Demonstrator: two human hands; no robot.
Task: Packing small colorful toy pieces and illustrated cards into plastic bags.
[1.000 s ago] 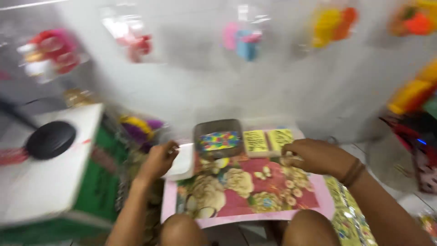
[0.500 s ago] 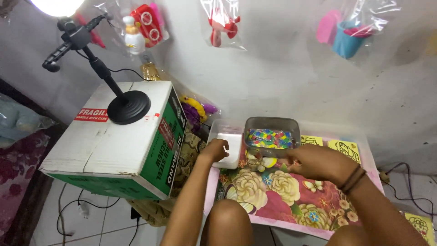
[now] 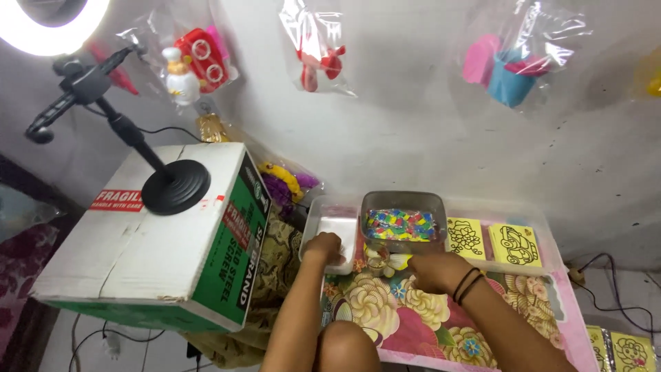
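My left hand (image 3: 325, 247) rests on the near rim of a white tray (image 3: 335, 227), fingers curled over its edge. My right hand (image 3: 429, 271) lies closed on the flowered tabletop (image 3: 385, 310), next to a small clear cup (image 3: 376, 265); what it holds is hidden. Just behind both hands stands a grey tub (image 3: 403, 222) filled with several small coloured pieces. Two yellow cards with black line drawings (image 3: 490, 241) lie to the right of the tub.
A large white and green cardboard box (image 3: 165, 241) stands at left with a ring-light stand (image 3: 172, 184) on it. Bagged toys (image 3: 200, 65) hang on the grey wall. More yellow cards (image 3: 623, 348) lie at the lower right. Cables run along the floor.
The view swung left and up, so the box and ring light came into sight. My left hand stays on the white tray and my right hand stays near the tub.
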